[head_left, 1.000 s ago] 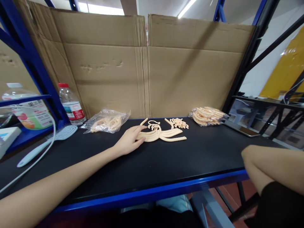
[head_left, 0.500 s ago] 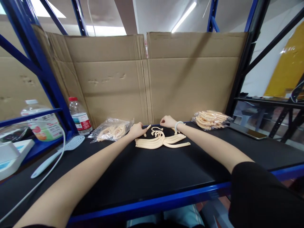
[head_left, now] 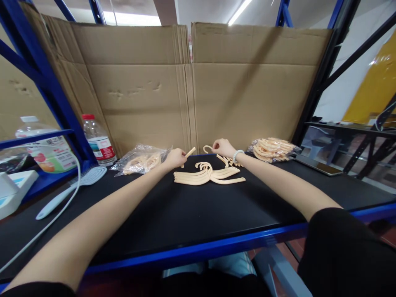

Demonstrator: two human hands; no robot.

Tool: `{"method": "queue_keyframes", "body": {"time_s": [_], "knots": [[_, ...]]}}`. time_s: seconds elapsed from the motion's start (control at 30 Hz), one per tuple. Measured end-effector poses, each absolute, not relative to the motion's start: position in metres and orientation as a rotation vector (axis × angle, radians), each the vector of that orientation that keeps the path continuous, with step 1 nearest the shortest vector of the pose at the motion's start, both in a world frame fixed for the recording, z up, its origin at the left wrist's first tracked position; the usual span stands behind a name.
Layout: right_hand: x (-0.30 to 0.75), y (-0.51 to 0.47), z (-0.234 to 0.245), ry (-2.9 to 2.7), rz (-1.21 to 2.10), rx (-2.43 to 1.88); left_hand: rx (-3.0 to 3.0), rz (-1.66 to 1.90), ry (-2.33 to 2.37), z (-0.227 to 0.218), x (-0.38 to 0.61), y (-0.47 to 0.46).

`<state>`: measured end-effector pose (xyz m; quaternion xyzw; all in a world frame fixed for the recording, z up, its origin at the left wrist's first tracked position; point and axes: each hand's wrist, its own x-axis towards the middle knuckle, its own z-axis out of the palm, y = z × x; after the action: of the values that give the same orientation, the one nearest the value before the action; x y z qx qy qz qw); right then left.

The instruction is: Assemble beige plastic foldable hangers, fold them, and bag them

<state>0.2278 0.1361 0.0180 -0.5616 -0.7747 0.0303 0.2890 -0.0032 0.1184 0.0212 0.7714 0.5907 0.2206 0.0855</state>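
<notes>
My left hand [head_left: 176,157] is closed on a slim beige hanger arm [head_left: 190,152] that points up to the right. My right hand [head_left: 223,147], with a pale bracelet at the wrist, pinches a beige hook piece [head_left: 207,148], its curved end to the left. In front of both hands, several beige hangers [head_left: 194,178] lie stacked flat on the black tabletop [head_left: 198,218], hooks toward the back. More beige pieces [head_left: 228,161] lie beneath my right wrist, partly hidden by it.
A clear bag of beige pieces [head_left: 140,161] lies left, another packed bag [head_left: 272,149] right, beside a phone [head_left: 320,166]. A hairbrush [head_left: 74,189], white cable [head_left: 58,222] and bottles [head_left: 99,142] stand or lie at the left. Cardboard [head_left: 139,90] walls the back.
My right hand has lifted a hook piece, which now shows at its fingertips. The hanger arm in my left hand is raised and tilted more. The view has dipped downward.
</notes>
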Motion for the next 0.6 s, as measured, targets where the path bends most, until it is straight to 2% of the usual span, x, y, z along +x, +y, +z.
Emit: {"method": "queue_keyframes", "body": {"time_s": [0.1,0.23,0.37,0.6], "knots": [[0.238,0.107,0.020,-1.993,0.173,-1.418,2.210,0.774,1.603,0.026,-0.008,0.089],[0.238,0.055,0.013,-1.787,0.746,-1.024,2.077,0.903,1.376,0.018,-0.009,0.040],[0.228,0.011,-0.003,-1.689,1.050,-0.827,1.775,0.943,0.819,0.003,-0.004,-0.003],[0.221,-0.009,-0.022,-1.564,1.407,-0.777,1.747,1.043,0.749,-0.015,-0.003,-0.015]]}}
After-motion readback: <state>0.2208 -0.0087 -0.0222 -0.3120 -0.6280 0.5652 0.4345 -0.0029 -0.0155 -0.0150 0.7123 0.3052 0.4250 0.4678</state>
